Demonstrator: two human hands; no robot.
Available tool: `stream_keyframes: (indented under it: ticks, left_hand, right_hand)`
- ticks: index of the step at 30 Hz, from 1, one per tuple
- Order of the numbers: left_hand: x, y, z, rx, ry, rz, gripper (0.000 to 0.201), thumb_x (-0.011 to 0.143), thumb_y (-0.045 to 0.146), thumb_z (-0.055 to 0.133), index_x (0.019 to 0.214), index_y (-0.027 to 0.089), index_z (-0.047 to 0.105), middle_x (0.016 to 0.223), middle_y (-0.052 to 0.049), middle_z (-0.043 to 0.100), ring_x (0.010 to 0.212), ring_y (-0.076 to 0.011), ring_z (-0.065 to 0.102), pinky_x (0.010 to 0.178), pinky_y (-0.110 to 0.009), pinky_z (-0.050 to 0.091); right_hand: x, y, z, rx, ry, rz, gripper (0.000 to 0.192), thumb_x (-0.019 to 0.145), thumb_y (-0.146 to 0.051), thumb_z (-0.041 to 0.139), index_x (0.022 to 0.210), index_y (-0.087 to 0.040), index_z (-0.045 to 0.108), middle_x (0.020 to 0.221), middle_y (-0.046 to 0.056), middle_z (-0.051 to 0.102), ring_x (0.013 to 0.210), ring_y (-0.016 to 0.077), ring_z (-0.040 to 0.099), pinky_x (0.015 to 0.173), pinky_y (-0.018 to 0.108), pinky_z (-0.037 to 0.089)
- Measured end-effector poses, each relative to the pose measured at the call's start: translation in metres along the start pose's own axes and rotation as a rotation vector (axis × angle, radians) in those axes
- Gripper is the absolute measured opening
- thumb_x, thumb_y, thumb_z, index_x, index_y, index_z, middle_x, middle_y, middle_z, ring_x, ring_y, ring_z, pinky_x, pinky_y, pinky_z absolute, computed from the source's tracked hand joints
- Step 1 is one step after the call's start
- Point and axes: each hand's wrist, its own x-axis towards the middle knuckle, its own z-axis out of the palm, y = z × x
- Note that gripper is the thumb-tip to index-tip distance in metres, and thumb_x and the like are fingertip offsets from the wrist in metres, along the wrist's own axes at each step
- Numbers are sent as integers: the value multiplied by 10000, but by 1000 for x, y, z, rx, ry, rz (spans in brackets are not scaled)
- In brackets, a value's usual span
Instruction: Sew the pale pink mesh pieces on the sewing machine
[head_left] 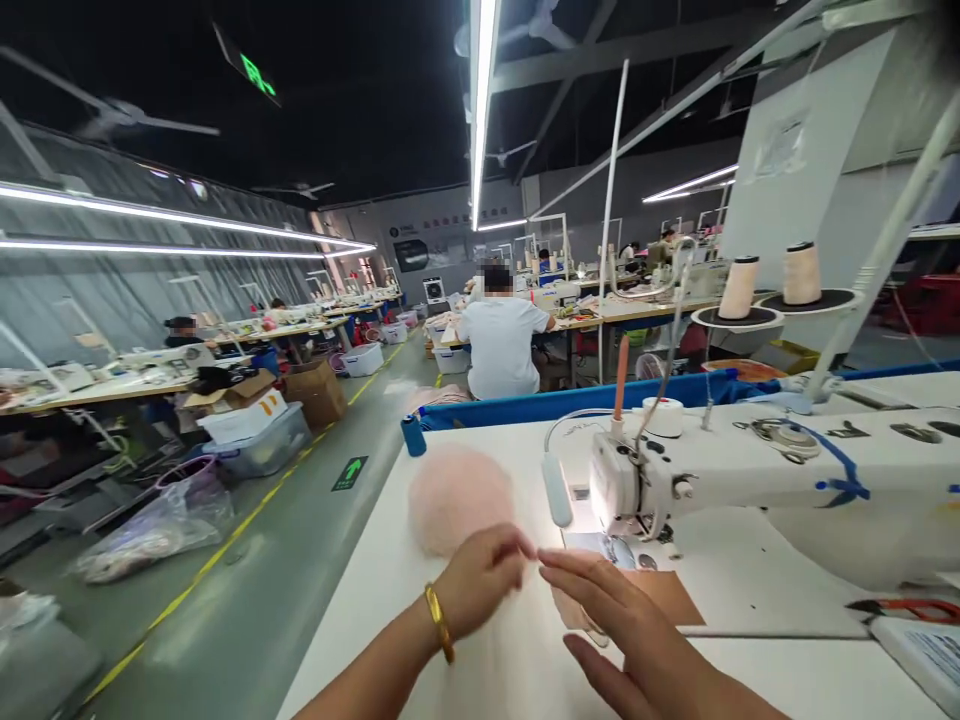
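Observation:
My left hand (480,580), with a gold bangle on the wrist, has its fingers pinched together just in front of a pink fluffy piece of fabric (457,495) lying on the white sewing table (390,600). Whether it grips the fabric's edge is blurred. My right hand (622,625) lies flat with fingers spread, over a small pinkish-brown piece (667,595) near the needle. The white sewing machine (750,470) stands to the right, its head right behind my fingertips.
A lamp (556,490) hangs by the machine head. Two thread cones (772,275) stand on a rack behind. Scissors (907,607) lie at the right. A seated person in a white shirt (501,345) works ahead. Boxes and bags (247,430) line the aisle on the left.

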Motion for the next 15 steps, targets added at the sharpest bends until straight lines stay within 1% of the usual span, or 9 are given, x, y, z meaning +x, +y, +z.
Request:
stream_keyframes:
  ticks: [2, 3, 4, 6, 8, 10, 11, 13, 15]
  left_hand:
    - [-26, 10, -4, 45, -216, -41, 189, 754, 243, 645, 902, 189, 748, 604, 47, 573, 569, -121, 520, 566, -228, 416]
    - [-36, 15, -8, 55, -301, -60, 210, 758, 246, 636, 924, 195, 755, 596, 51, 558, 553, -119, 516, 554, -225, 416]
    - [-43, 19, -13, 60, -367, -74, 220, 775, 264, 626, 940, 201, 756, 594, 52, 546, 536, -115, 504, 535, -222, 408]
    - [-50, 25, -30, 57, -376, -68, 216, 809, 331, 628, 932, 201, 749, 591, 52, 526, 502, -103, 454, 495, -216, 366]
    - [-48, 26, -54, 60, -283, -38, 258, 827, 416, 644, 923, 194, 735, 585, 56, 505, 489, -93, 393, 477, -217, 314]
    - [-35, 21, -80, 66, -93, 8, 329, 805, 494, 682, 912, 186, 726, 594, 60, 489, 507, -88, 367, 488, -220, 286]
    - [-26, 17, -93, 62, 22, 31, 369, 783, 533, 701, 896, 182, 720, 602, 61, 482, 518, -89, 364, 494, -223, 280]
    - [-2, 6, -115, 50, 225, 75, 441, 762, 605, 702, 871, 177, 701, 605, 63, 468, 538, -95, 375, 510, -231, 284]
    - [25, -8, -134, 48, 336, 93, 468, 798, 638, 656, 895, 181, 678, 595, 71, 455, 548, -104, 389, 528, -234, 301]
  right_hand:
    - [19, -6, 7, 215, -123, 155, 767, 951, -332, 684, 1611, -313, 295, 1575, 142, 468, 1451, 308, 461, 1156, 464, 444]
    - [28, -6, 10, 358, -205, 219, 837, 898, -399, 754, 1602, -307, 311, 1542, 139, 499, 1432, 318, 480, 1160, 473, 432]
    - [38, -4, 14, 514, -289, 270, 857, 835, -446, 815, 1559, -291, 384, 1451, 128, 573, 1375, 315, 532, 1142, 463, 441]
    - [57, 2, 22, 806, -446, 353, 763, 703, -470, 906, 1354, -243, 579, 1130, 67, 695, 1148, 276, 652, 1029, 412, 498]
    - [75, 9, 29, 1021, -518, 430, 586, 609, -471, 951, 1050, -203, 674, 830, -1, 651, 880, 210, 657, 846, 339, 522]
    - [91, 14, 36, 1138, -447, 480, 515, 585, -509, 952, 827, -191, 628, 717, -30, 562, 736, 163, 592, 718, 290, 487]
    - [101, 15, 41, 1154, -348, 487, 528, 584, -538, 942, 763, -193, 585, 713, -31, 535, 707, 152, 567, 690, 284, 474]
    - [121, 19, 51, 1114, -103, 488, 561, 615, -604, 897, 719, -200, 522, 731, -27, 500, 686, 145, 535, 682, 295, 471]
    - [145, 27, 65, 1021, 101, 511, 540, 683, -650, 824, 773, -206, 529, 759, -25, 485, 681, 140, 505, 701, 309, 478]
